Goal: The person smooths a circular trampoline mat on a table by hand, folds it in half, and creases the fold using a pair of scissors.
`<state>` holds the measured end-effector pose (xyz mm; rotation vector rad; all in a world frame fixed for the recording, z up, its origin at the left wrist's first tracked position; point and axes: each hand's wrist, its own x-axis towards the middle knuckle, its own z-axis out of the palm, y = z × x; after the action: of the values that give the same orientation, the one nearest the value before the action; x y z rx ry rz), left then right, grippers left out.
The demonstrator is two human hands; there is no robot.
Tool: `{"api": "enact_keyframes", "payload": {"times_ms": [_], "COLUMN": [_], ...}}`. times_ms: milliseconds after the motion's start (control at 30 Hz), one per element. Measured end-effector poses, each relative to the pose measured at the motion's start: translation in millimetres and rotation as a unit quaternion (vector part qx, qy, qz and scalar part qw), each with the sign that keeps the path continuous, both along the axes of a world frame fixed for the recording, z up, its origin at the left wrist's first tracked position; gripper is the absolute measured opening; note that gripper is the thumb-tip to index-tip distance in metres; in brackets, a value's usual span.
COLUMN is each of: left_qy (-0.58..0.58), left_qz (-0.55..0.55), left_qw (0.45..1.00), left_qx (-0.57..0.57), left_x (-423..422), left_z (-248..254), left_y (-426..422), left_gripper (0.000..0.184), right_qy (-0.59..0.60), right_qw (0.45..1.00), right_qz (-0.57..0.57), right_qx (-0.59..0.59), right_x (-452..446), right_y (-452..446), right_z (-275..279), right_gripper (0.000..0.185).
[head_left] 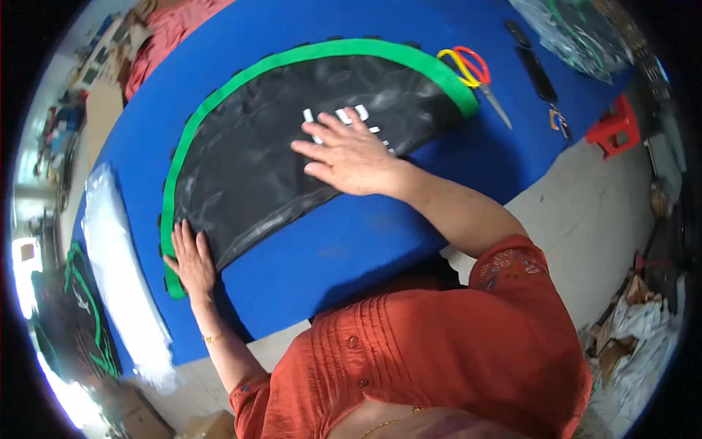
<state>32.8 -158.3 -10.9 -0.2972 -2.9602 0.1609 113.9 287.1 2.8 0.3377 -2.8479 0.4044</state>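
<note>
Green-edged black fabric [256,154] is lying on desk [314,267], 11 o'clock in view. Right hand [354,157] is resting splayed near fabric's middle, left hand [193,260] outstretched at its 7–8 o'clock, neither gripping; presumably they're keeping it flat. Scissors [493,102] sitting 2 o'clock.

Scattered around the blue surface [285,271]
Near the red-and-yellow scissors [485,88], a long black object [537,73] and an orange-handled tool [553,118]; pink cloth [175,40] at upper left, clear plastic [126,278] along the left edge, a red stool [613,133] on the floor [578,212].
</note>
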Motion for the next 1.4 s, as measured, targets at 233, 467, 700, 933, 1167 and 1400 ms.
{"api": "enact_keyframes", "payload": {"times_ms": [233, 467, 700, 933, 1167, 1400], "left_qy": [0.02, -0.096, -0.09, -0.091, -0.101, -0.094], "left_qz": [-0.151, -0.308, -0.3, -0.307, -0.311, -0.315], "left_qw": [0.984, 0.922, 0.943, 0.941, 0.94, 0.938], "left_qx": [0.092, 0.215, 0.109, 0.109, 0.101, 0.11], "left_x": [13, 52, 50, 50, 53, 54], "left_z": [58, 65, 29, 32, 40, 43], "left_y": [96, 211, 212, 213, 215, 216], "left_gripper": [0.055, 0.058, 0.059, 0.064, 0.075, 0.101], "right_qy": [-0.013, -0.01, -0.029, -0.024, 0.034, 0.205], "right_qw": [0.999, 0.999, 0.999, 0.998, 0.984, 0.896], "right_qz": [0.01, 0.01, 0.009, 0.006, 0.032, -0.346], "right_qx": [-0.03, -0.043, -0.044, -0.065, -0.17, -0.19], "right_x": [0, 3, 3, 3, 4, 50], "right_y": [3, 3, 3, 3, 26, 161], "right_z": [-3, 0, 3, 3, 26, 91], "right_gripper": [0.059, 0.058, 0.059, 0.058, 0.05, 0.037]}}
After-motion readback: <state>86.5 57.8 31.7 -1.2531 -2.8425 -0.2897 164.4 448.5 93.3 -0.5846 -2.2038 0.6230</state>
